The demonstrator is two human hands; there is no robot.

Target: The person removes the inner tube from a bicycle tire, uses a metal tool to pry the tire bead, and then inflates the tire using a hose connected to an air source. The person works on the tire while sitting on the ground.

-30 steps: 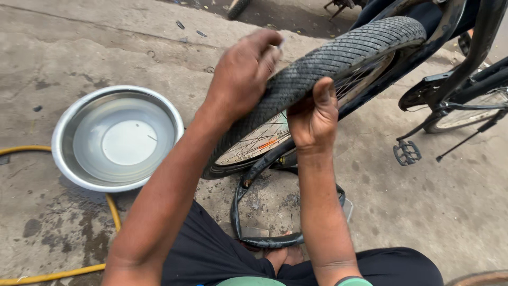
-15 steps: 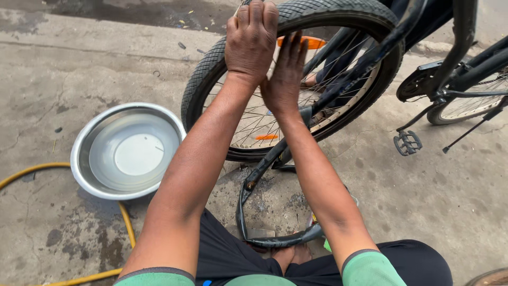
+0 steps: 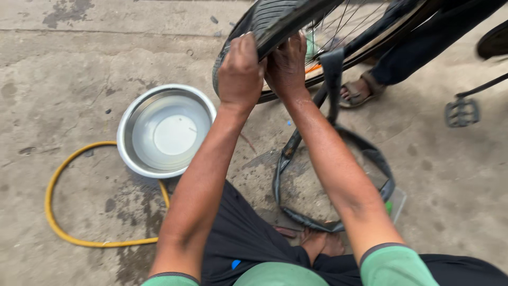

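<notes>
**Two hands clamped on the tyre's edge**

Two hands gripped the bicycle tyre (image 3: 275,18), the largest thing in view, which crossed the top of the frame on its spoked wheel. The left hand (image 3: 241,69) was closed over the tyre's tread and sidewall, fingers curled round the rubber. The right hand (image 3: 288,66), just beside it and touching it, was clenched on the tyre's inner edge next to the rim, so the tyre sat directly under and between both grips.

Below the tyre, a black inner tube (image 3: 338,180) hung down from the wheel and lay in a loop on the concrete. To the lower left of the tyre, near it but apart, stood a round steel basin (image 3: 165,131) holding water. A yellow hose (image 3: 79,212) curved on the ground further left, passing under the basin's edge. Right of the tyre, behind the wheel, another person's sandalled foot (image 3: 360,91) stood, and further right a bicycle pedal (image 3: 462,112).
</notes>
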